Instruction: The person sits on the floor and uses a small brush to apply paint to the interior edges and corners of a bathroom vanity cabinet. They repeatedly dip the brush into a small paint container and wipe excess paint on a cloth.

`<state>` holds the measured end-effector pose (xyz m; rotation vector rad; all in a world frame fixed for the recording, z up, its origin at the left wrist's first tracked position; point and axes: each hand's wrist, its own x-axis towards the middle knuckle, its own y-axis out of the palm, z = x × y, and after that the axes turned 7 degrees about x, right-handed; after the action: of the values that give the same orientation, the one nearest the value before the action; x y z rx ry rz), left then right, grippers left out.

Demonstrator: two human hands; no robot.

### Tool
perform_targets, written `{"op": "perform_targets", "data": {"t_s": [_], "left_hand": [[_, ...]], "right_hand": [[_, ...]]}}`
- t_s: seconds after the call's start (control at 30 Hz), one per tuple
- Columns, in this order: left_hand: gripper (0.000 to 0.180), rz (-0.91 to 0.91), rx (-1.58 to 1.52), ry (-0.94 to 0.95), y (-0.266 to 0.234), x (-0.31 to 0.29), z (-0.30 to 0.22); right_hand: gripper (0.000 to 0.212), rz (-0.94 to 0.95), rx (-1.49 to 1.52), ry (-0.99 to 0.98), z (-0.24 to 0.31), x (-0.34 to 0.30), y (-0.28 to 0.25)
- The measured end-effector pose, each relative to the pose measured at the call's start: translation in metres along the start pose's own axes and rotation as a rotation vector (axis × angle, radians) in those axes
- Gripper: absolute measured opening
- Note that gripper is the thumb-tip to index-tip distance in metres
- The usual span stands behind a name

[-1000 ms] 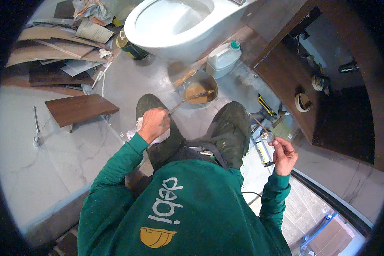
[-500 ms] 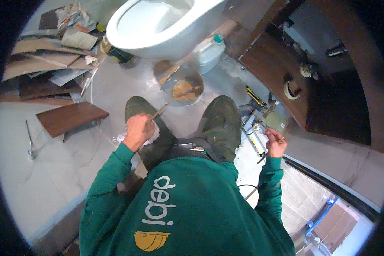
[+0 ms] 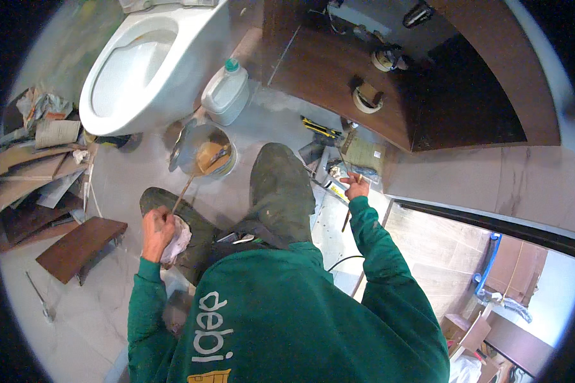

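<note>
My left hand is closed around a thin brownish stick-like tool, whose far end reaches toward the near rim of a round bucket. A crumpled whitish rag is bunched beside that hand, over my left thigh. Inside the bucket is a tan-brown mass with a dark tool lying in it. Out to the right, my right hand grips a slim dark rod-like tool; its exact kind is unclear. Between those fingers a small tan piece shows, too small to name.
A white toilet stands ahead left, near a jug with a green cap. A brown cabinet fills the right. Yellow-black cutters lie by it. Scrap boards and a small brown stool are left.
My view has turned to the right, so the surroundings have shifted left in the picture. Both hands keep their tools, and the left one's stick still points toward the bucket.
</note>
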<state>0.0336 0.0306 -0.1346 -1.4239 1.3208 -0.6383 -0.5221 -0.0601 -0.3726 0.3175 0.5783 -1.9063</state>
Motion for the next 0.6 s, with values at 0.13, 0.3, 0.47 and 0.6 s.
{"op": "perform_targets", "data": {"t_s": [0.13,0.3,0.47,0.6], "left_hand": [[0.022,-0.056,0.050,0.050,-0.020,-0.013,0.007],[0.022,0.033,-0.246,-0.119,-0.046,-0.027,-0.003],[0.011,0.064,-0.574,-0.267,-0.043,-0.041,-0.025],[0.010,0.137,-0.760,-0.279,-0.028,-0.053,-0.040]], "right_hand": [[0.018,-0.060,-0.183,-0.069,-0.017,0.031,0.022],[0.016,-0.124,-0.585,-0.288,-0.018,0.058,0.047],[0.032,-0.160,-0.934,-0.246,-0.020,0.082,0.058],[0.041,-0.230,-0.883,-0.256,-0.035,0.093,0.048]]}}
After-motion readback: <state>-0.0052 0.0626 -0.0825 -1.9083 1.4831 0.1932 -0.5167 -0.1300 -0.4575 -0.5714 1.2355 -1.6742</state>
